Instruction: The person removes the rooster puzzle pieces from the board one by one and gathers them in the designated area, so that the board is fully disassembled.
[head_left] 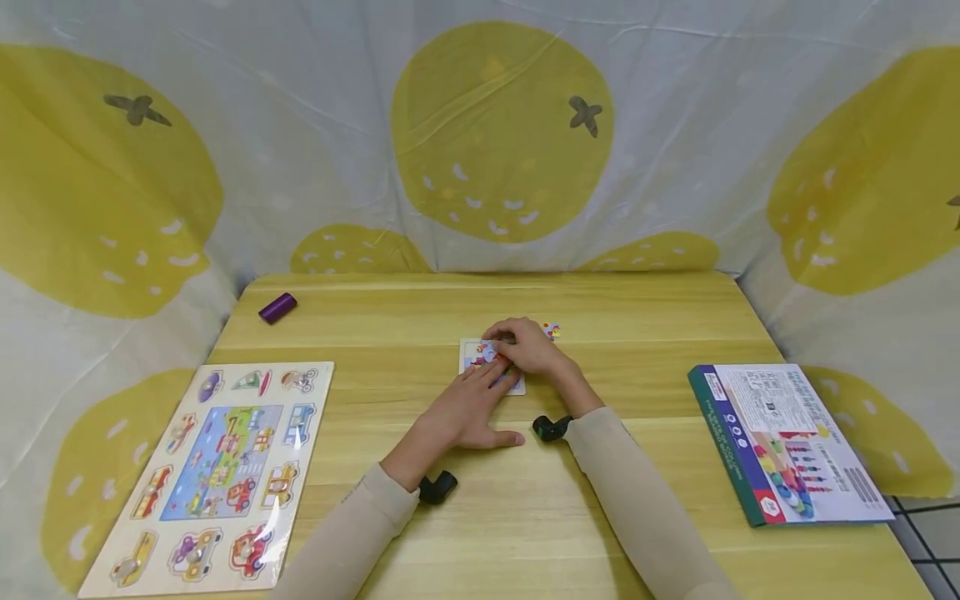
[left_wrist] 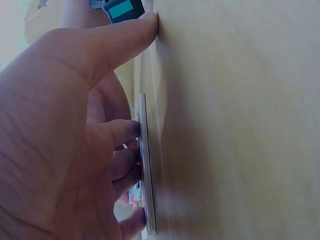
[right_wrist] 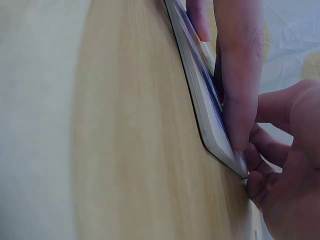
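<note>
A small jigsaw puzzle board point(head_left: 516, 388) with colourful pictures lies flat on the table between both hands. My left hand point(head_left: 474, 408) presses its outstretched fingers on the board from the near side, and the thumb rests on the table. In the left wrist view, those fingertips meet the face of the board point(left_wrist: 148, 165). My right hand point(head_left: 531, 346) reaches over the board's far right part with bent fingers. At the board's corner in the right wrist view, fingers of my right hand point(right_wrist: 300, 155) are curled. Whether thumb and forefinger pinch a puzzle piece is hidden.
Loose puzzle pieces point(head_left: 552, 330) lie just beyond the right hand. On the left is a wooden knob puzzle point(head_left: 309, 467) with vehicle pictures; a purple cylinder point(head_left: 278, 308) lies behind it. A boxed toy point(head_left: 787, 442) lies at the right. A patterned curtain point(head_left: 300, 150) hangs behind the table.
</note>
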